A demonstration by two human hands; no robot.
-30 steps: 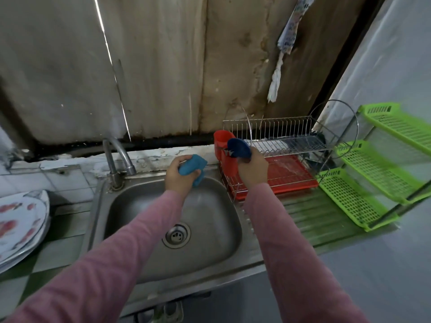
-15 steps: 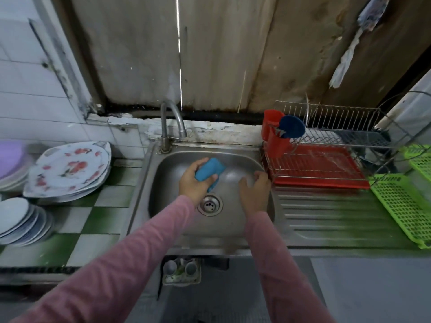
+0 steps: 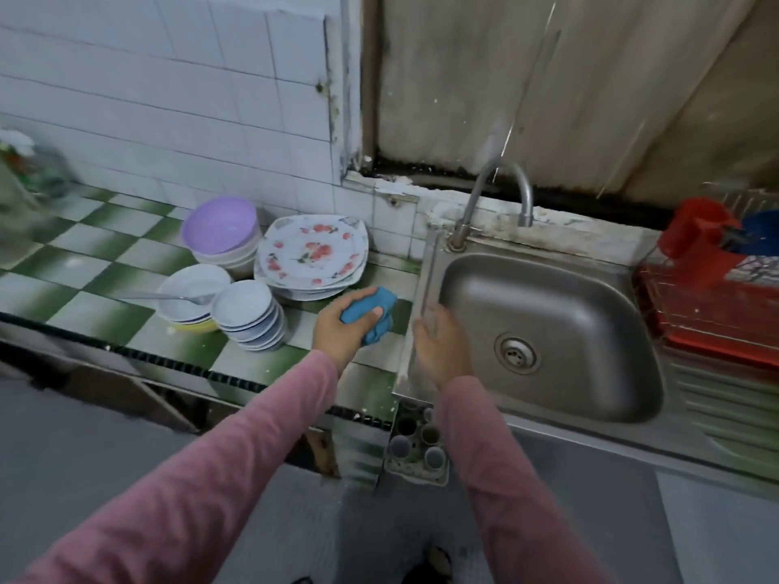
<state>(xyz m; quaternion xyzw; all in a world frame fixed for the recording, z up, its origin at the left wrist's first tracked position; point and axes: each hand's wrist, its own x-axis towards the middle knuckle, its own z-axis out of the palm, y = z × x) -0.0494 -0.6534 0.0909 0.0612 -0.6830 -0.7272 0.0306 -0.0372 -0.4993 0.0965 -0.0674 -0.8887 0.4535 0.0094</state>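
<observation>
The left hand (image 3: 337,333) grips a blue sponge (image 3: 373,314) over the bench (image 3: 253,360), just beside the stack of flowered plates (image 3: 312,255). The right hand (image 3: 440,347) holds nothing, fingers relaxed over the sink (image 3: 569,297)'s left rim

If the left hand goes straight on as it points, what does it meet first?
The left hand likely meets the tiled wall first, passing between the floral plates and the sink; depth unclear.
</observation>
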